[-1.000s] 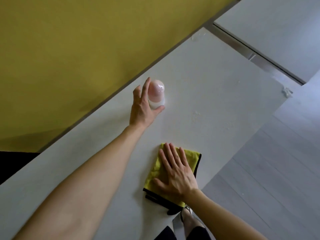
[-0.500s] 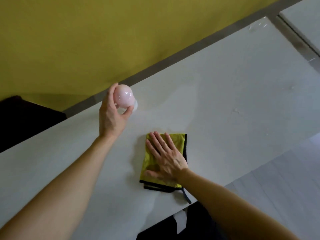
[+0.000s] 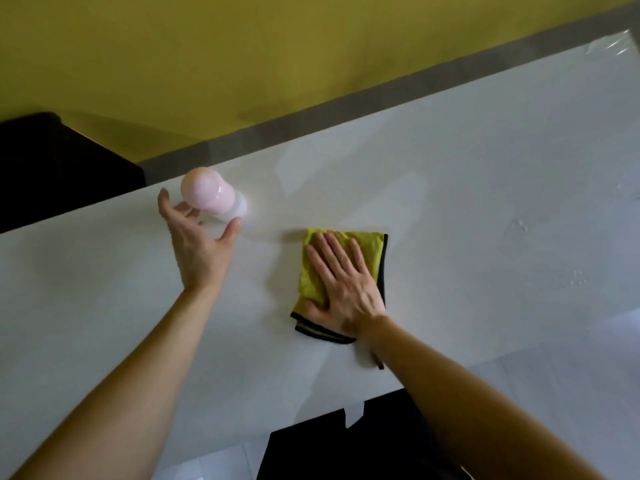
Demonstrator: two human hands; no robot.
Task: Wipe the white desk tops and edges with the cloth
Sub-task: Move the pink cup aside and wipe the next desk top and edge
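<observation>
The white desk top (image 3: 467,188) runs across the view, with wet droplets (image 3: 519,226) on its right part. A folded yellow cloth with black trim (image 3: 311,271) lies flat on it near the middle. My right hand (image 3: 346,282) presses on the cloth with straight, spread fingers. To the left stands a small translucent bottle with a pink cap (image 3: 207,197), near the desk's far edge. My left hand (image 3: 197,244) is just below it, fingers and thumb spread wide on either side of the bottle, loosely around it rather than clamped.
A yellow wall (image 3: 277,64) rises behind a grey strip (image 3: 346,102) along the desk's far edge. A black object (image 3: 52,168) sits at the far left. Dark clothing (image 3: 346,445) and pale floor (image 3: 571,393) lie beyond the near edge.
My left hand carried the bottle leftward along the far edge and has spread its fingers around it. My right hand slid the cloth away from the near edge toward the desk's middle.
</observation>
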